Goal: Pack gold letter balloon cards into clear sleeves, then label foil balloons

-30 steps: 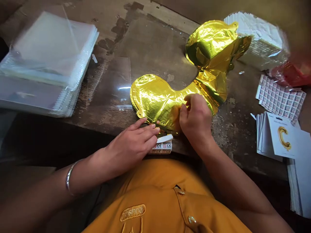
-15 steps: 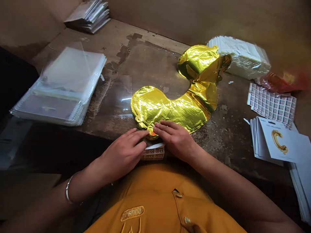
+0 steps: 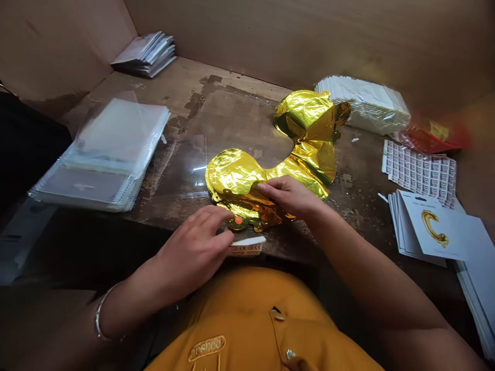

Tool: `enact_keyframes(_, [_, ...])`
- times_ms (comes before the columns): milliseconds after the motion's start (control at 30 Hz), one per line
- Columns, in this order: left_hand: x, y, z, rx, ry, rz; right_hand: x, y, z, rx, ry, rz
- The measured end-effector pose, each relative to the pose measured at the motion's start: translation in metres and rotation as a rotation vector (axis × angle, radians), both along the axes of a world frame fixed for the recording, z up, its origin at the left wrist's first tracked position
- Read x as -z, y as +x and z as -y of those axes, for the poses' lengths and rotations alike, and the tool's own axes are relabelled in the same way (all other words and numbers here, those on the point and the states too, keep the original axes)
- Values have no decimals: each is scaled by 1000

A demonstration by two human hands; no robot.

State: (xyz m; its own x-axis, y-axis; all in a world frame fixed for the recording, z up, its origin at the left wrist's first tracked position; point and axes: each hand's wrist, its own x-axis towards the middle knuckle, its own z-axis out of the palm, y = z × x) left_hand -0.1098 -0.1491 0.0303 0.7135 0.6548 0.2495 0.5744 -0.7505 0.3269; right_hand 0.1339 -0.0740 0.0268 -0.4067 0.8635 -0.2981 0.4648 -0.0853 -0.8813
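A shiny gold foil balloon, curved like a C, lies flat and creased on the dark worn table. My right hand pinches the foil near the balloon's lower middle, lifting a fold. My left hand is at the balloon's lower left end, its fingers curved beside a round orange sticker on the foil; its fingertips are partly hidden, and whether they grip anything does not show. Below it, at the table's front edge, sits a strip of small printed labels with a curled white edge.
Clear plastic sleeves are stacked at left, folded packs behind them. White packets and a red plastic bag stand back right. A sticker sheet and balloon cards lie at right.
My right hand has moved up and right from beside the orange sticker and now pinches up the foil. The left hand stays near the sticker. The view has shifted slightly.
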Motion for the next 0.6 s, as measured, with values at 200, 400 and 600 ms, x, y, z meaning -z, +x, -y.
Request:
enact_keyframes(200, [2,20,-12,230,-79,-27,8,-5,-4,50,-72,-47])
enact_keyframes(400, [18,26,-28,233,-169,-26,7,-16,8,69,248,145])
enact_keyframes(600, [17,25,-30,221,-217,-20,0,-13,45,-112,742,479])
